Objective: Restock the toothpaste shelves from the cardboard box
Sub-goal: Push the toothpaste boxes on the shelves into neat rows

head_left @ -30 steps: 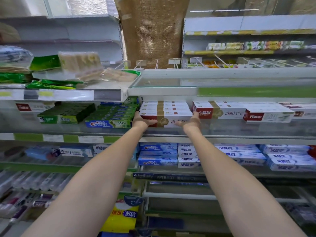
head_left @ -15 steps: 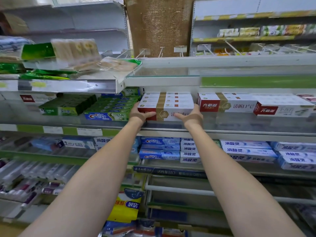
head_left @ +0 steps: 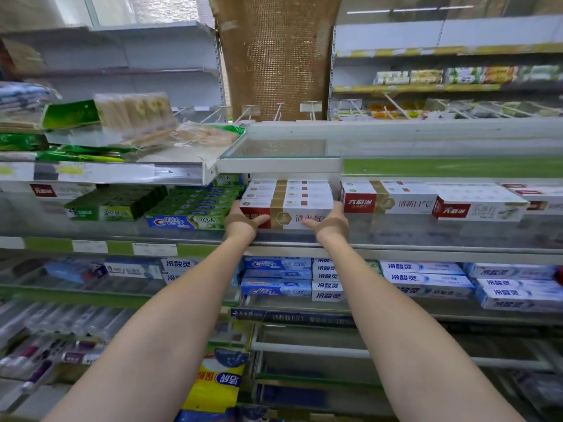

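While a second ago hands only touched stack front, now left hand [head_left: 240,219] and right hand [head_left: 330,220] clasp red-white toothpaste stack [head_left: 288,202] at ends, frame centre; fingers grasping stack, squaring it on shelf [head_left: 426,229].

One view only, worn on the head, facing straight into the store shelves and tilted slightly down. Close in: both forearms stretch from the bottom edge up to the glass shelf [head_left: 426,229] at mid-height. Above that shelf, further tiers and a brown mesh pillar [head_left: 274,56]; below it, lower tiers down to floor level. Wide-angle lens, bending the shelf edges toward the sides. No second view to overlap.
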Demonstrator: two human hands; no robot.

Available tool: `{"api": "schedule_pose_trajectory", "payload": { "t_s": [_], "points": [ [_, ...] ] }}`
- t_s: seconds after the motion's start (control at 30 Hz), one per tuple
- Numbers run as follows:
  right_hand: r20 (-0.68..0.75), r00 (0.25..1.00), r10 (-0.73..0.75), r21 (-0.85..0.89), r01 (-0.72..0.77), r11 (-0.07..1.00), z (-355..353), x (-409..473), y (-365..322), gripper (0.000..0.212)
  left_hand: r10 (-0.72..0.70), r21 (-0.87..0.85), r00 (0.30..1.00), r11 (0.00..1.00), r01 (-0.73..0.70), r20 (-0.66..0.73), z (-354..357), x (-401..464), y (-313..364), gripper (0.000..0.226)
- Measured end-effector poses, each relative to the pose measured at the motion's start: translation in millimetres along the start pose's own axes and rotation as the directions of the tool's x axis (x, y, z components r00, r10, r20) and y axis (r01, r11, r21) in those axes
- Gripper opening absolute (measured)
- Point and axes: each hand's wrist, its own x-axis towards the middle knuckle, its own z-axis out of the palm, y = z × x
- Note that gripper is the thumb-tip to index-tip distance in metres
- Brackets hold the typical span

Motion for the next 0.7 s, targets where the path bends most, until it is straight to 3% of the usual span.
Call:
{"api": "schedule_pose_trajectory", "payload": {
  "t_s": [0.23, 0.33, 0.47, 0.6, 0.7],
  "points": [
    [-0.116, 0.992, 0.053, 0.06, -0.047, 0.997, -2, -8, -1, 0.065, 0.183, 0.187, 0.968, 0.971, -0.151, -0.173, -15, -27, 5, 0.025],
    [-0.208, 0.978, 0.029, 0.034, -0.023, 0.999, -1, -17, 5, 0.051, 0.171, 0.204, 0.983, 0.967, -0.155, -0.063, -18, -34, 11, 0.009],
    [-0.236, 0.972, 0.01, 0.023, -0.005, 1.0, -8, -28, 13, 0.03, 0.207, 0.142, 0.976, 0.966, -0.214, 0.059, -9, -43, 16, 0.017],
    [-0.286, 0.958, 0.01, 0.108, 0.022, 0.994, -28, -39, 19, 0.017, 0.271, 0.074, 0.95, 0.956, -0.284, 0.154, 11, -52, 24, 0.016],
    [-0.325, 0.946, 0.005, 0.075, 0.02, 0.997, -48, -44, 31, 0.012, 0.306, 0.05, 0.927, 0.945, -0.323, 0.217, 33, -61, 37, 0.018]
  ]
}}
